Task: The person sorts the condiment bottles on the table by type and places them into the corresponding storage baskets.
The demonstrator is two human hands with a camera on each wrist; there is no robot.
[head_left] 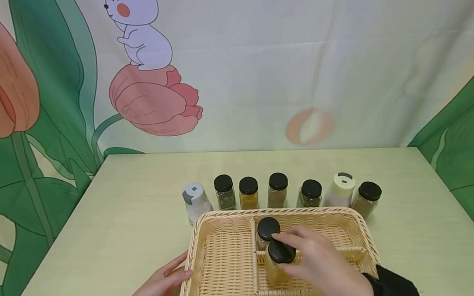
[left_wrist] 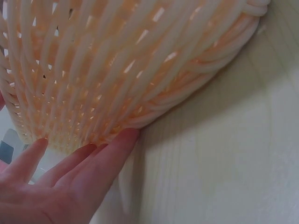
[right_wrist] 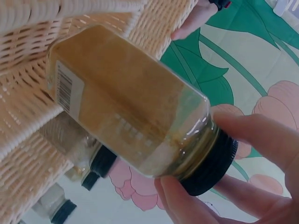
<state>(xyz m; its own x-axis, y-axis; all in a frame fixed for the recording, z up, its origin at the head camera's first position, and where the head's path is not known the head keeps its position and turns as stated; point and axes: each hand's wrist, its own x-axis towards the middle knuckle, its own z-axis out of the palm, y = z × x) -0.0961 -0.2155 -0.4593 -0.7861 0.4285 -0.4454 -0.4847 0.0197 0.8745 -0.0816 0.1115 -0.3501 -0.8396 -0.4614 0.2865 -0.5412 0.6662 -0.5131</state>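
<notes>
Spice jar [head_left: 274, 266] lid-up beneath the right hand [head_left: 317, 254]

Pinched at its black lid [head_left: 282, 251], the jar sits nearly upright, in or just above the wicker basket's [head_left: 225, 251] middle right compartment; which, I cannot tell. The left hand [head_left: 164, 287], fingers extended, touches the basket's left side.

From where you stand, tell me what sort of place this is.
Likely a staged indoor tabletop: a flower-printed backdrop behind a pale table, with a divided wicker basket and a row of small containers.
</notes>
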